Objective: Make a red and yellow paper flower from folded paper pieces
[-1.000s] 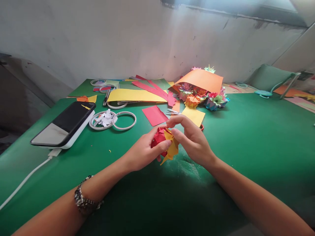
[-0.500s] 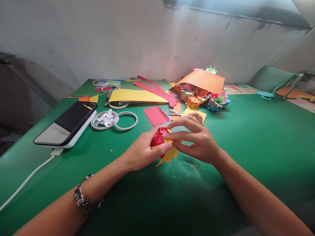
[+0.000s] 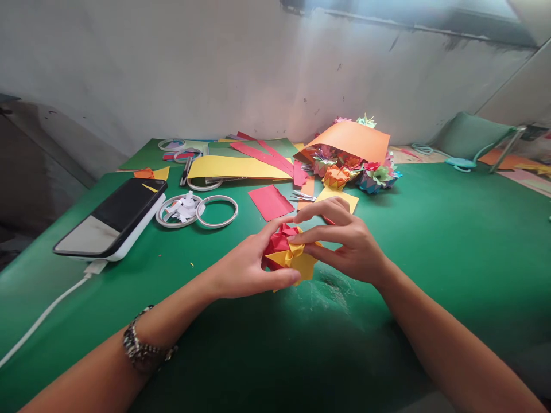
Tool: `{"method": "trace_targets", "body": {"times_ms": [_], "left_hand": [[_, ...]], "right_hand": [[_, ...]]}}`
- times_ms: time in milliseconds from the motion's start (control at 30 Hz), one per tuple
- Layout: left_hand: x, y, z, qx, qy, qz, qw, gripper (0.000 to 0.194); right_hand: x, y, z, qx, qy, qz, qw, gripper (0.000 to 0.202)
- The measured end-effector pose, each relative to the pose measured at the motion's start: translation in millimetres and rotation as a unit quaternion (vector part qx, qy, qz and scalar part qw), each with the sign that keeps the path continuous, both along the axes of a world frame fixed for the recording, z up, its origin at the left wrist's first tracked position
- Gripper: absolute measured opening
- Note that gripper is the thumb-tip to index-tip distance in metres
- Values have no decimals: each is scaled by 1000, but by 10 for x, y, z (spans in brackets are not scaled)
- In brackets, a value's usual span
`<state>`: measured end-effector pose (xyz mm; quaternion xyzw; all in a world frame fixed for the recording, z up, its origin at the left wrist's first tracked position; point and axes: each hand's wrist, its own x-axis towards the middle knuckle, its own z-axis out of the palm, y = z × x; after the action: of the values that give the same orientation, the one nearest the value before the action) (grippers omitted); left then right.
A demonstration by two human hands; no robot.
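The left hand held a folded red-and-yellow paper piece, nearer the wearer than the red card on the green table. The right hand touched the yellow part, though whether it pinched it was hard to tell behind the fingers. Left of the card lay two overlapping rings, one containing white scraps; farther left, a black-topped device with a white cable. Scissors lay just right of the card. Beyond it and rightward, paper flowers clustered around a curved orange sheet.
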<state>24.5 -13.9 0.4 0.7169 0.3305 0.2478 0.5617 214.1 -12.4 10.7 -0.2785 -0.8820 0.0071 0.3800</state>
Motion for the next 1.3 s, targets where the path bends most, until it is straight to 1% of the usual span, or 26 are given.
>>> {"method": "trace_targets", "body": {"times_ms": [67, 133, 233, 333, 400, 500, 600, 667, 700, 800, 867, 967, 1067, 1300], "left_hand": [[-4, 17, 0, -18, -33, -2, 999, 54], [-7, 32, -6, -32, -64, 0, 997, 50], [-10, 45, -23, -18, -70, 7, 997, 50], [-8, 54, -40, 9, -55, 16, 998, 51], [-3, 59, -44, 6, -57, 23, 998, 54], [4, 58, -41, -44, -87, 8, 995, 62], [10, 60, -53, -118, -127, -17, 985, 63], [19, 69, -77, -154, -158, -12, 975, 59], [26, 76, -91, -167, -172, 0, 971, 56], [60, 90, -115, -200, -202, 50, 957, 43], [84, 88, -109, -220, -219, 71, 948, 35], [110, 70, -88, -243, -240, 75, 937, 29], [125, 52, -88, -251, -242, 78, 934, 32], [155, 35, -122, -246, -237, 82, 936, 35]], "right_hand": [[11, 16, 9, -27, 22, 14, 999, 11], [22, 29, 17, -56, 47, 30, 997, 10], [26, 40, 18, -82, 74, 45, 993, 10], [12, 45, 1, -99, 93, 37, 990, 11], [-6, 49, -17, -120, 115, 39, 985, 12], [-31, 56, -41, -169, 153, 55, 972, 13], [-44, 54, -51, -206, 178, 43, 961, 13], [-49, 42, -53, -209, 184, 28, 960, 17], [-52, 34, -54, -203, 182, 25, 962, 21], [-73, 6, -64, -179, 155, 25, 971, 42], [-97, -6, -79, -173, 131, 15, 976, 51], [-136, -6, -103, -188, 116, -1, 975, 51], [-164, 3, -121, -198, 114, -1, 973, 48], [-172, 24, -132, -172, 95, -8, 981, 46]]}}
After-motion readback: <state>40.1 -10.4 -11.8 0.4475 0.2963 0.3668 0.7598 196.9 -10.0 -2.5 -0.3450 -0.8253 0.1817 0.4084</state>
